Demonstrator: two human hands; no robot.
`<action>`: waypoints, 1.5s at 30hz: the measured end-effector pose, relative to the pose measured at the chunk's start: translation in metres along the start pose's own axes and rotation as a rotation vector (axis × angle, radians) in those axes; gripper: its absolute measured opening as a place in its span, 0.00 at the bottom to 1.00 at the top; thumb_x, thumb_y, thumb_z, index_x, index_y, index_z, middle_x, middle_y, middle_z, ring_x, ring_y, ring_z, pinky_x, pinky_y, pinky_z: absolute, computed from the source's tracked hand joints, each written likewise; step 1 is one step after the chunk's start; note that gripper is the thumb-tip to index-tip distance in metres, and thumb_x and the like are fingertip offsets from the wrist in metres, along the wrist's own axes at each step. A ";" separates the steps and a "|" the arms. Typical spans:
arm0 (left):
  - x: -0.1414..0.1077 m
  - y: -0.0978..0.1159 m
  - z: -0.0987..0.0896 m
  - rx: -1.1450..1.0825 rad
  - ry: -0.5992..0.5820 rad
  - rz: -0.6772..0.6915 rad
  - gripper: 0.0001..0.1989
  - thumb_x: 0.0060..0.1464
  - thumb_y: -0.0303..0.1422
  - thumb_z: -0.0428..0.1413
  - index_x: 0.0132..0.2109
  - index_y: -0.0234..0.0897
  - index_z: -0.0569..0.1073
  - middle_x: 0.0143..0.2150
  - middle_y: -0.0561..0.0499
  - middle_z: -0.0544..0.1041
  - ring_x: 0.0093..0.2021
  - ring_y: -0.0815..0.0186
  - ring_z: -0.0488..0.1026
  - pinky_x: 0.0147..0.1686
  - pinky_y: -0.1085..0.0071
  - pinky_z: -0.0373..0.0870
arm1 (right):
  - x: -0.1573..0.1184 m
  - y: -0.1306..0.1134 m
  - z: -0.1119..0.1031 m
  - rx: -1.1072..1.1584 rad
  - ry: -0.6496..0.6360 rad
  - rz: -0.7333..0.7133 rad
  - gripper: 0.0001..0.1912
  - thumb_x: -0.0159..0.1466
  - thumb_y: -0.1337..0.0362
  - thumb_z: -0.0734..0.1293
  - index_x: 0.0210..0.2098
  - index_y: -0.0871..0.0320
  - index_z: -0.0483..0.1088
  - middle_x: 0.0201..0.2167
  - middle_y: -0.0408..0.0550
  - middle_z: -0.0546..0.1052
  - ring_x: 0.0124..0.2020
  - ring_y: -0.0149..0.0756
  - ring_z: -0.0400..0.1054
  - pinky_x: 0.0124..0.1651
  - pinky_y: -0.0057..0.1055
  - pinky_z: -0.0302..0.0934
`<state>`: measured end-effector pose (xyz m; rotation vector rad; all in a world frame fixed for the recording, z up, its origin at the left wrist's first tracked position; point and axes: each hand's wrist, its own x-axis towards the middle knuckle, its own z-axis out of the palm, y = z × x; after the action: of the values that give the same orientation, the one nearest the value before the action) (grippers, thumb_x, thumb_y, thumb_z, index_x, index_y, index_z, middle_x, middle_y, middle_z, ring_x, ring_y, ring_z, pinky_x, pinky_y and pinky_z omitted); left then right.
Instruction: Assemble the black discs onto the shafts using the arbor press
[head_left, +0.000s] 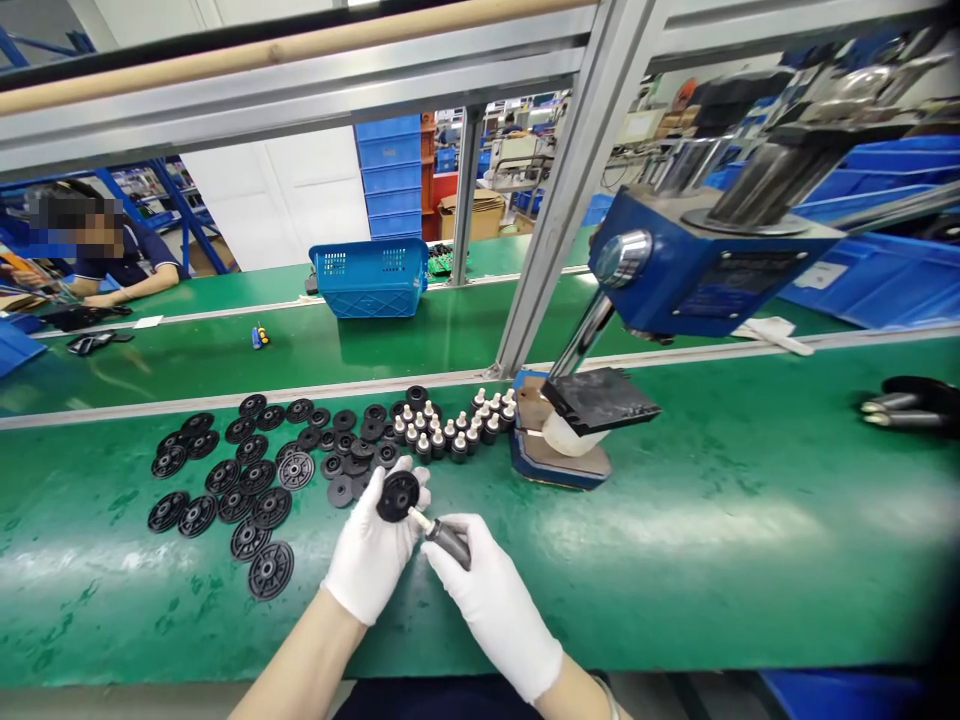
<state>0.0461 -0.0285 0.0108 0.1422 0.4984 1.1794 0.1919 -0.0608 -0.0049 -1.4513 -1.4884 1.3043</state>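
Observation:
My left hand (365,562), in a white glove, is closed around the edge of a round black plastic wheel (397,496), whose ribbed face is turned up. In my right hand (495,603), also gloved, is a dark grey cylindrical part (452,545) with a narrow white end. That white end points at the wheel's lower right edge; I cannot tell whether they touch. Just beyond my hands, several black parts with white tops (424,447) stand upright in a cluster. Loose black wheels (271,570) lie spread over the bench to the left.
A blue bench press (675,265) rises at the right, its base (562,470) on the green bench (675,580). Behind the metal frame (555,190) are a blue basket (367,280) and a small blue-yellow item (259,336). Another person (127,250) sits at far left. Dark parts (911,405) lie far right.

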 end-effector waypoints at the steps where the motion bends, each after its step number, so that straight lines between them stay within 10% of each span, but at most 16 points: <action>1: 0.000 0.000 0.001 -0.015 0.011 -0.027 0.16 0.63 0.37 0.51 0.55 0.36 0.68 0.51 0.42 0.71 0.42 0.65 0.74 0.37 0.71 0.74 | 0.000 0.000 0.001 -0.012 0.003 -0.018 0.12 0.64 0.58 0.63 0.45 0.56 0.63 0.40 0.48 0.75 0.40 0.38 0.71 0.43 0.34 0.64; 25: -0.009 -0.005 0.004 0.755 0.075 0.158 0.23 0.62 0.46 0.48 0.60 0.43 0.68 0.51 0.46 0.73 0.41 0.65 0.67 0.38 0.71 0.65 | -0.007 0.016 -0.002 -1.088 0.470 -0.822 0.24 0.66 0.73 0.60 0.60 0.62 0.52 0.29 0.48 0.68 0.27 0.38 0.60 0.30 0.34 0.55; 33: -0.015 -0.006 0.009 0.677 0.025 0.124 0.22 0.63 0.43 0.50 0.60 0.41 0.67 0.56 0.45 0.72 0.53 0.59 0.68 0.53 0.64 0.64 | -0.012 0.007 -0.001 -0.850 0.348 -0.716 0.19 0.69 0.65 0.58 0.58 0.59 0.55 0.31 0.49 0.69 0.29 0.40 0.65 0.30 0.35 0.61; 37: -0.016 -0.012 0.008 0.603 -0.032 0.156 0.21 0.62 0.41 0.51 0.60 0.41 0.68 0.59 0.45 0.70 0.60 0.56 0.65 0.61 0.59 0.58 | -0.014 0.008 0.004 -0.533 0.306 -0.579 0.17 0.71 0.63 0.55 0.58 0.58 0.56 0.46 0.56 0.73 0.46 0.43 0.70 0.45 0.38 0.67; 45: -0.017 -0.012 0.014 0.972 -0.160 0.265 0.18 0.62 0.38 0.51 0.57 0.40 0.72 0.62 0.47 0.67 0.64 0.56 0.60 0.66 0.59 0.49 | -0.011 0.007 0.009 -0.200 0.186 -0.337 0.18 0.71 0.60 0.55 0.58 0.59 0.56 0.54 0.57 0.70 0.53 0.41 0.68 0.54 0.39 0.64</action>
<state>0.0579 -0.0461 0.0241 1.1557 0.8961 1.0783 0.1874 -0.0743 -0.0125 -1.3295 -1.6849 0.8168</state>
